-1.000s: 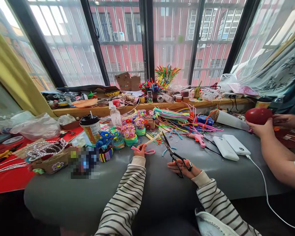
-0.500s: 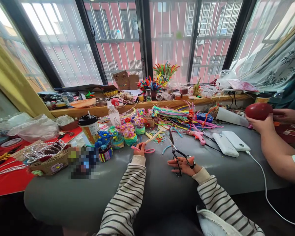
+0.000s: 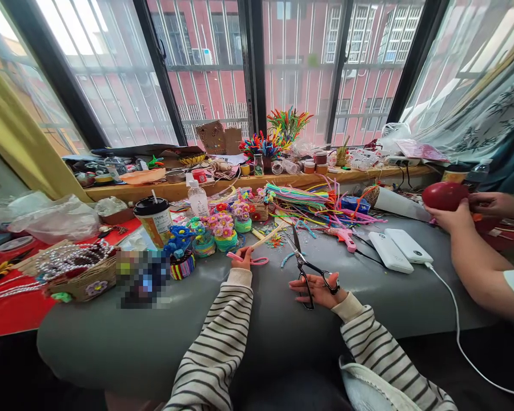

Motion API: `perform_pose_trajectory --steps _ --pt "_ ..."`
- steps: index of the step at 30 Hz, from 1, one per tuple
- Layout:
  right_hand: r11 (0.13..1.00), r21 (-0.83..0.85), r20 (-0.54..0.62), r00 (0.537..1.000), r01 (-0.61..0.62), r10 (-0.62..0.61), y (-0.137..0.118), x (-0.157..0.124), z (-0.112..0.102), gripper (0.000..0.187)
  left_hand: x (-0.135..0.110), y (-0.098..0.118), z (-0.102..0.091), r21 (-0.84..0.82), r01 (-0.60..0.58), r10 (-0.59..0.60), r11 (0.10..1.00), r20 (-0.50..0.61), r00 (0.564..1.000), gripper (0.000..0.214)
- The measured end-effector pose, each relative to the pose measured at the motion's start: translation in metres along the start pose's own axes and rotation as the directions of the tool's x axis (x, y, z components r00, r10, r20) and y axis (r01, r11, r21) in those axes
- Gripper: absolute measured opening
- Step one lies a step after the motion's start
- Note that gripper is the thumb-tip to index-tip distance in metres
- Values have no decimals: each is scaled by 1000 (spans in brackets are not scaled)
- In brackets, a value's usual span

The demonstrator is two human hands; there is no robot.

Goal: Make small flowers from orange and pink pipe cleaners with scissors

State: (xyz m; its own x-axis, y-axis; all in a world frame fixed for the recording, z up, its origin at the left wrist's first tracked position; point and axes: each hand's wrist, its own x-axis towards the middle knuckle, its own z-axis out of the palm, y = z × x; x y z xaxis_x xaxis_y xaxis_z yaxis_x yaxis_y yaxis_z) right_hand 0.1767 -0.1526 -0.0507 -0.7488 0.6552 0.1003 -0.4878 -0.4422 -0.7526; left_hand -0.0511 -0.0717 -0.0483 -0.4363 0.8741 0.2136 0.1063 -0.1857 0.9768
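My left hand (image 3: 241,258) is closed around a pink pipe cleaner (image 3: 259,261) bent into a loop. A pale yellow strip (image 3: 268,235), split at its far end, extends from the same fingers; its material is hard to make out. My right hand (image 3: 319,290) holds black-handled scissors (image 3: 302,260) by the thumb ring, blades pointing away and parted, with its other fingers stretched out. Left of my left hand stand small pots of pipe-cleaner flowers, one pink (image 3: 223,228) and one blue (image 3: 180,251). Coloured scraps (image 3: 276,240) lie beyond my hands.
A pile of pipe cleaners (image 3: 300,197) lies at the back. To the right are a pink glue gun (image 3: 345,238) and white power banks (image 3: 391,252) with a cable. A lidded cup (image 3: 154,222) stands left. At far right, another person's hands hold a dark red round object (image 3: 444,196).
The whole view has shifted slightly. Both hands keep their grip, and the scissors stay parted with little movement. The other person's red object appears a little further left.
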Motion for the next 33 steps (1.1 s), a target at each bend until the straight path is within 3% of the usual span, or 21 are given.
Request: perform_pose_trajectory --steps 12,17,25,33 --pt "999 -1 -15 999 52 -52 -2 1 -1 69 1 2 -1 -1 10 -10 1000 75 997 25" --pt "992 -16 -70 989 126 -127 -8 6 -3 62 0 3 -2 -2 8 -8 1000 119 993 23" --pt "993 -7 -80 990 120 -120 -13 13 -1 54 0 5 -4 -6 12 -11 1000 184 983 19" --pt "992 7 -65 990 124 -124 -12 12 2 73 0 6 -6 -55 21 -6 998 263 965 23"
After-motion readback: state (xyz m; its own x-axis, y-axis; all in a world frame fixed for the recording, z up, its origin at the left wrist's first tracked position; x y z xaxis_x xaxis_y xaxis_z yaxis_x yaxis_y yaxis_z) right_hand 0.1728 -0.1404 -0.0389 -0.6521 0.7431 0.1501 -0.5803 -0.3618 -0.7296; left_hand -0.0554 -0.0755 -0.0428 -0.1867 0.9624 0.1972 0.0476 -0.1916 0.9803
